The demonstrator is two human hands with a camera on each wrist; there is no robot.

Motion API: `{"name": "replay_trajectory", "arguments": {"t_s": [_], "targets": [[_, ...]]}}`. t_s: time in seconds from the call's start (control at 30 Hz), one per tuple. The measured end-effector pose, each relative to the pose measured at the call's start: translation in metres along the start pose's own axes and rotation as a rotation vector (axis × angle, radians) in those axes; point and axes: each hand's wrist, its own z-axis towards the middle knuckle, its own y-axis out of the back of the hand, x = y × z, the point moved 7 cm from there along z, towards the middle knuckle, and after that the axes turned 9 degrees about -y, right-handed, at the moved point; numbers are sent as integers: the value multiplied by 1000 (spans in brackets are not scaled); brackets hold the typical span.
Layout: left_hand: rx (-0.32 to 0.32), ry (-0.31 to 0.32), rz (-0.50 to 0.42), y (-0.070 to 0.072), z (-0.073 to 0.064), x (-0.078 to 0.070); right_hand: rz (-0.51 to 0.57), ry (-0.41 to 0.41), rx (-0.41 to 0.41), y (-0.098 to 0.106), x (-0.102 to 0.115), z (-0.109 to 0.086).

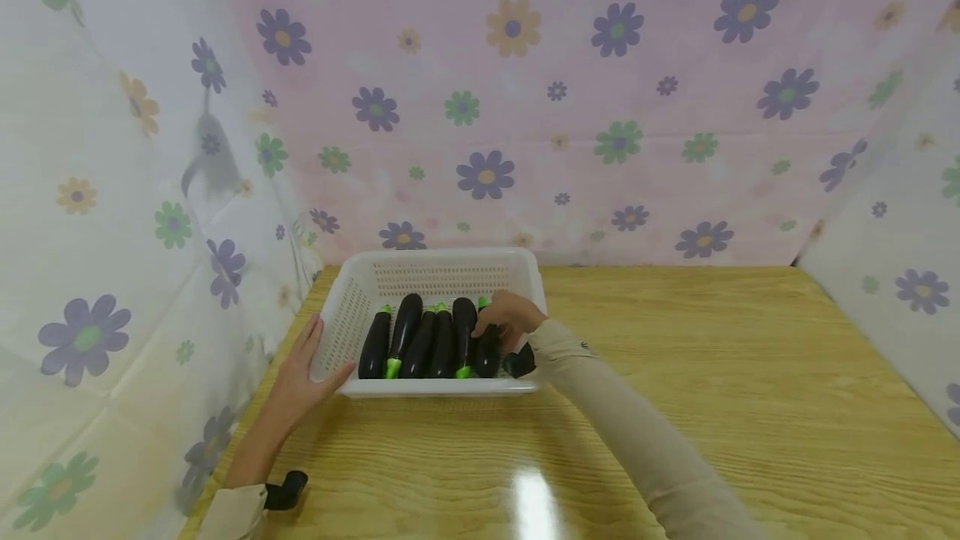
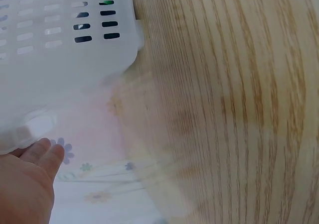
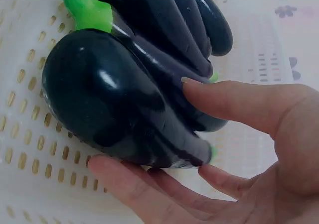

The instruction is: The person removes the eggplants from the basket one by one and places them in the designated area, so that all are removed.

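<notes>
Supervisor: State the condition of the left hand.

Operator: I read it at the left end of the white basket. The fingers lie extended along the outside of the left wall; the thumb spreads away from them to the near left corner of the rim. The hand touches the basket without curling round it.

Supervisor: Locate the eggplants.

Operator: I count six, side by side in one row inside the basket. The green caps of the second and fifth from the left point toward the near rim; the other four point toward the far wall.

Supervisor: State the condition of the right hand.

Operator: It reaches into the basket at the rightmost eggplant. In the right wrist view, I see the thumb well apart from the loosely extended fingers, which run beside that eggplant's lower edge. It has no closed grip. I cannot tell whether the thumb touches the neighbouring eggplant.

Supervisor: Describe the surroundings.

Operator: The basket stands on a wood-grain table, near the floral cloth behind. Beige sleeves cover the forearms.
</notes>
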Motion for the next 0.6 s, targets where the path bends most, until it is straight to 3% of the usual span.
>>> {"name": "replay_trajectory", "arguments": {"t_s": [0.33,0.6], "targets": [[19,4,-16,-2,0,2,50,-10,-27,-6,-7,11],[13,9,2,1,0,2,113,143,43,7,15,-12]]}}
